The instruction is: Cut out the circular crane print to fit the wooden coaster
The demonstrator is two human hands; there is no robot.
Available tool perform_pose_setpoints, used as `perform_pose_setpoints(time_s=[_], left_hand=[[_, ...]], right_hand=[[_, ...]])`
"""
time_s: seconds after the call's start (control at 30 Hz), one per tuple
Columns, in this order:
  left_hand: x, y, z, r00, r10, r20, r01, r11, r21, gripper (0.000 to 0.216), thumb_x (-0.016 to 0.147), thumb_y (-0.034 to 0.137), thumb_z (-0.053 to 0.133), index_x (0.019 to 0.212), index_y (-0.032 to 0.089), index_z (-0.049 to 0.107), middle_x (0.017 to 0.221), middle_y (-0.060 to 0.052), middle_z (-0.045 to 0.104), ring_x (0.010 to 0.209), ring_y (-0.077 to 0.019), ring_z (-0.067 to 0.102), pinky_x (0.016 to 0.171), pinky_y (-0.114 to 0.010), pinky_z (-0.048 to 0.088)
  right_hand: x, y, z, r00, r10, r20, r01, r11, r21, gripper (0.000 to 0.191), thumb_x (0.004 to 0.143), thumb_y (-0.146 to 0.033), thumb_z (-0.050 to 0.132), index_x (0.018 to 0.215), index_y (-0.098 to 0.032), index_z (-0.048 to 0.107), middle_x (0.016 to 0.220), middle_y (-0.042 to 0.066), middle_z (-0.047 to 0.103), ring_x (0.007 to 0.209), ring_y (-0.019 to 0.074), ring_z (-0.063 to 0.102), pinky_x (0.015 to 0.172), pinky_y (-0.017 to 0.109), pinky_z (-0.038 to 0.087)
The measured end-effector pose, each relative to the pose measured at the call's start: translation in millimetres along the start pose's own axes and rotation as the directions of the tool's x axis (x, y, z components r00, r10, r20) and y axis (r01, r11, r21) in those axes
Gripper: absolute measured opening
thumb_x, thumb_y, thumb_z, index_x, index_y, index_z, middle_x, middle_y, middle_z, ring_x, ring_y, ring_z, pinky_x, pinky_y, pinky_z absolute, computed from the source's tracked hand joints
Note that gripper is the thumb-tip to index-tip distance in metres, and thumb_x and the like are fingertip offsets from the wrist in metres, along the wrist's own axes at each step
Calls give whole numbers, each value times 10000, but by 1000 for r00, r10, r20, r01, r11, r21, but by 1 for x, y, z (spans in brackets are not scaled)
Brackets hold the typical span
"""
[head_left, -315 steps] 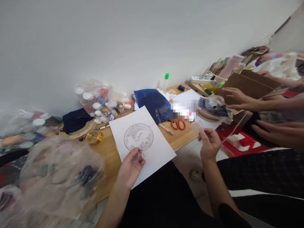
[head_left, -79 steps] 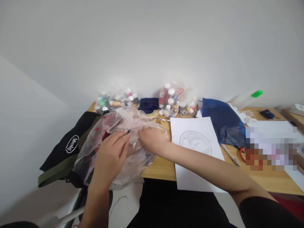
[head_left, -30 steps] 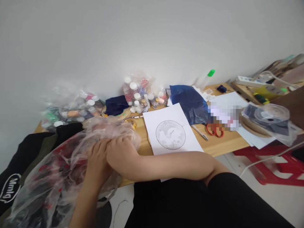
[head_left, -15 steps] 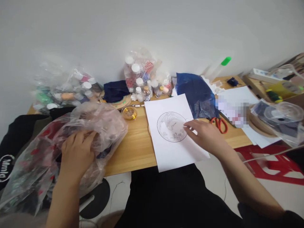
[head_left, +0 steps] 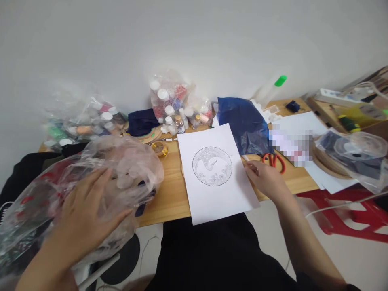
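My left hand [head_left: 86,210] lies flat with fingers spread on a large crumpled clear plastic bag [head_left: 121,161] of mixed red and dark items at the table's left end. My right hand [head_left: 263,178] rests at the right edge of a white sheet [head_left: 212,198] printed with a round crane drawing [head_left: 212,166]. Its fingers are curled near a pen-like tool [head_left: 246,159], and I cannot make out whether they hold it. Orange-handled scissors [head_left: 274,159] lie just beyond that hand.
Bags of small white-capped bottles [head_left: 172,101] stand by the wall. Dark blue fabric [head_left: 245,123], a gold wire spool [head_left: 160,148], a green-capped bottle [head_left: 273,87], an embroidery hoop [head_left: 145,135], papers and a wrapped hoop [head_left: 351,153] crowd the wooden table [head_left: 169,198]. A red stool [head_left: 348,214] stands at right.
My right hand left the plastic bag, crossed to the drawing sheet, then slid to the sheet's right edge. My left hand flattened on the bag.
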State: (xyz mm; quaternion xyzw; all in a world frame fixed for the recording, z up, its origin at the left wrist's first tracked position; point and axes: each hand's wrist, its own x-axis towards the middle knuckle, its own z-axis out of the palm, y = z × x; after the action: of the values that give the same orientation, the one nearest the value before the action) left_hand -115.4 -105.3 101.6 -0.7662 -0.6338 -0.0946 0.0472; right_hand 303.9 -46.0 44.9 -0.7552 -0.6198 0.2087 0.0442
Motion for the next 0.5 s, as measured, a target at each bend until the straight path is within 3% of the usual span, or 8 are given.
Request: perform_pose_setpoints(time_s=[0.1, 0.17, 0.27, 0.37, 0.5], left_hand=[[-1, 48, -8, 982, 99, -163, -119, 986, -115, 676, 843, 485, 525, 1432, 227, 317, 1428, -147, 403, 1335, -360, 358, 1091, -572, 290], [2, 82, -2, 970, 151, -193, -199, 943, -266, 586, 856, 301, 555, 1399, 231, 346, 1372, -128, 443, 1309, -300, 396, 1100, -500, 322], [15, 116, 25, 944, 302, -132, -330, 864, -379, 450, 875, 195, 521, 1314, 199, 423, 1303, -126, 494, 1257, -255, 448, 1048, -428, 408], [32, 115, 59, 954, 249, -165, -288, 913, -287, 353, 887, 190, 509, 1238, 158, 484, 1235, -152, 545, 1192, -283, 494, 1011, -470, 435], [38, 82, 87, 971, 49, -233, -90, 982, -164, 295, 901, 258, 478, 1152, 124, 555, 1144, -172, 594, 1080, -323, 554, 919, -515, 482]], right_hand=[[0, -5, 4, 999, -18, 48, 15, 998, 54, 297, 886, -263, 471, 1110, -141, 624, 894, 92, 705, 814, 242, 652, 651, 302, 426], [0, -9, 7, 998, -24, 53, 20, 997, 79, 334, 892, -264, 461, 1160, -119, 597, 837, 85, 693, 766, 228, 642, 638, 296, 417], [1, -12, 13, 999, -32, 15, 30, 995, 96, 375, 890, -279, 457, 1204, -104, 564, 744, 58, 659, 707, 220, 619, 619, 293, 399], [2, -11, 17, 1000, -19, -9, 20, 991, 135, 396, 882, -298, 450, 1215, -112, 552, 677, 30, 622, 652, 207, 596, 600, 289, 389], [2, -6, 21, 1000, -5, -30, 11, 977, 212, 408, 867, -343, 443, 1184, -120, 570, 666, 21, 603, 624, 195, 577, 587, 285, 388]])
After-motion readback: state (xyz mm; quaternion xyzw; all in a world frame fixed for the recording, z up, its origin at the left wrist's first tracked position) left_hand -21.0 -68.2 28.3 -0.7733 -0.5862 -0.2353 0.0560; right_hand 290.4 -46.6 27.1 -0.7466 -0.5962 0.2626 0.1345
